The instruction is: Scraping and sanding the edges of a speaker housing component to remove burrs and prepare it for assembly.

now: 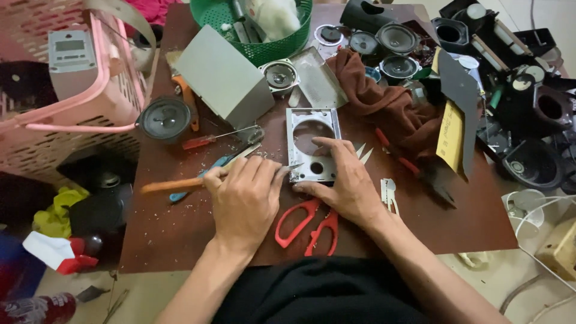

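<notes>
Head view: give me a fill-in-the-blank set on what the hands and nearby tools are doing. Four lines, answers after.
1. The left hand holds a tool with an ____ handle, its metal tip at the grey metal panel.
2. The right hand presses on the panel, which has a large ____ cutout.
3. The scissors near the right wrist have ____ handles.
4. The basket at the table's far edge is ____.

Missing words: orange; round; red; green
</notes>
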